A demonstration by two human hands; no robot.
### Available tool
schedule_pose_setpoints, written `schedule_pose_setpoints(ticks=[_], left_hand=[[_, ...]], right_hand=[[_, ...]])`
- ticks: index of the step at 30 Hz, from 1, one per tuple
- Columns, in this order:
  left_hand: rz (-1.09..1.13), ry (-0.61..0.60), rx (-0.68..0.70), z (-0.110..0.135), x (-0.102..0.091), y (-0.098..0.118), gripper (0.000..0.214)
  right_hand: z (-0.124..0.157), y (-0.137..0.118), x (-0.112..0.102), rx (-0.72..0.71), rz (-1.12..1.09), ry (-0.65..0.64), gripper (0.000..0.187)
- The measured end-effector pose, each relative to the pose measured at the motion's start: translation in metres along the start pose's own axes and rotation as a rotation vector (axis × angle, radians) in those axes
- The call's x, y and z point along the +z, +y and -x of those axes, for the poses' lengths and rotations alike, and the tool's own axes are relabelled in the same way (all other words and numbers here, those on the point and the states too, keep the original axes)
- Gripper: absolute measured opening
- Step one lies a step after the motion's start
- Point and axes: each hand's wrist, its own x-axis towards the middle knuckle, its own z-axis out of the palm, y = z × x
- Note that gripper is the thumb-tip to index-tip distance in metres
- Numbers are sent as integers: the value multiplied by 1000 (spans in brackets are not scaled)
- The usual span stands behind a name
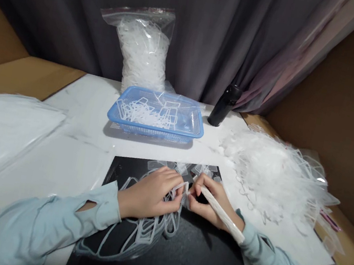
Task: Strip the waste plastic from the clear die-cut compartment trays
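Your left hand (pixel 155 192) is over the black mat (pixel 203 256), its thumb and forefinger pinching a small white plastic frame (pixel 184 184) that sits between your two hands, raised above the mat near its middle. Your right hand (pixel 219 196) is just beside it, fingers curled around a pale-handled tool (pixel 226 221) whose shaft slants back across your hand toward the wrist; the tool's working end is hidden, and you cannot tell whether those fingertips also grip the frame. Under and around your left hand lie looped translucent plastic frames (pixel 145 232), spreading toward the mat's near left part, while small clear offcuts (pixel 182 168) sit along its far edge. Beyond the mat, a blue basket (pixel 155 128) holds a heap of white frames (pixel 144 114), with a packed clear bag (pixel 145 56) standing behind it. A black bottle (pixel 224 108) stands right of the basket. Clear plastic sheets (pixel 7 123) cover the table (pixel 84 143) at your left; a loose white plastic heap (pixel 269 169) fills your right.
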Motion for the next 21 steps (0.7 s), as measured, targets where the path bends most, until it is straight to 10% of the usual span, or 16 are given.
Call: schedule_pose_setpoints(ticks=[21], left_hand=[[195,-50,-61,-1,-4,-1,11]], right_hand=[[-5,-3,-5,112,-154,-83,16]])
